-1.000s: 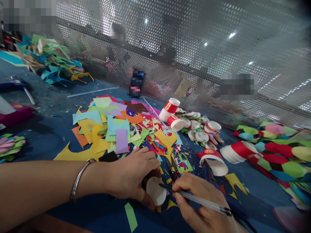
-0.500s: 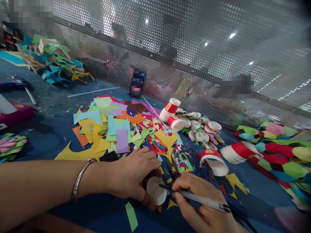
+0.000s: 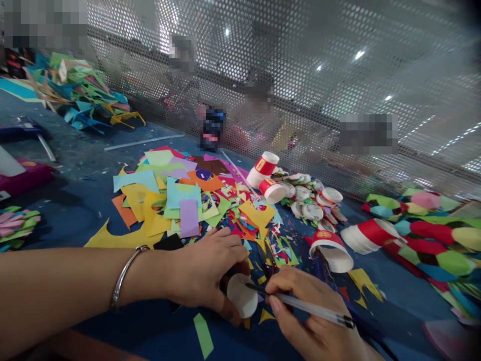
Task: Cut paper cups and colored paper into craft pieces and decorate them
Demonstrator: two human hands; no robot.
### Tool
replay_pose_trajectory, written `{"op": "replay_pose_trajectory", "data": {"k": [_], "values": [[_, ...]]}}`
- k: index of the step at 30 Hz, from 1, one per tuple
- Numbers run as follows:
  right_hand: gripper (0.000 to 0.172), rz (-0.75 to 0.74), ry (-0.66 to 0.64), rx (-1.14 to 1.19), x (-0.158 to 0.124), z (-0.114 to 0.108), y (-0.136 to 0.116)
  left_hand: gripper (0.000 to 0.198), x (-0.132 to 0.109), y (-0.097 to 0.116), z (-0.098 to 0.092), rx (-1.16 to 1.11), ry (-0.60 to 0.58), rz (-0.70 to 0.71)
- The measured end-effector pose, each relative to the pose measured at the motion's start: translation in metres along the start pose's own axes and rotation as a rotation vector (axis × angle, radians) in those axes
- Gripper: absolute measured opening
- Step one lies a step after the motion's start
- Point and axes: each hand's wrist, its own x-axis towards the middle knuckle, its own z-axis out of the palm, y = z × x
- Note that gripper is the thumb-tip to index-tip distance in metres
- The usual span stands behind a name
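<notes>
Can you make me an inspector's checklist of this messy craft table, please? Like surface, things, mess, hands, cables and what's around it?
Surface: blue tabletop, littered.
Job's things: white round piece; pen, tip at its face.
Clutter: coloured paper scraps; red-and-white paper cups lying on their sides.
Hands: left hand grips the round piece; right hand holds the pen.
Cables: dark cord-like line, lower right; what it joins is unclear.
Surroundings: perforated screen behind, with blurred figures.
</notes>
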Motion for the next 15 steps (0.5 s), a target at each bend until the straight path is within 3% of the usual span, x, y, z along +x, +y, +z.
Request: {"op": "replay_pose_trajectory", "data": {"k": [15], "values": [[0.015, 0.019, -0.038, 0.036, 0.0019, -0.0024, -0.0021, 0.053, -0.0005, 0.0017, -0.0031, 0.0, -0.022, -0.005]]}}
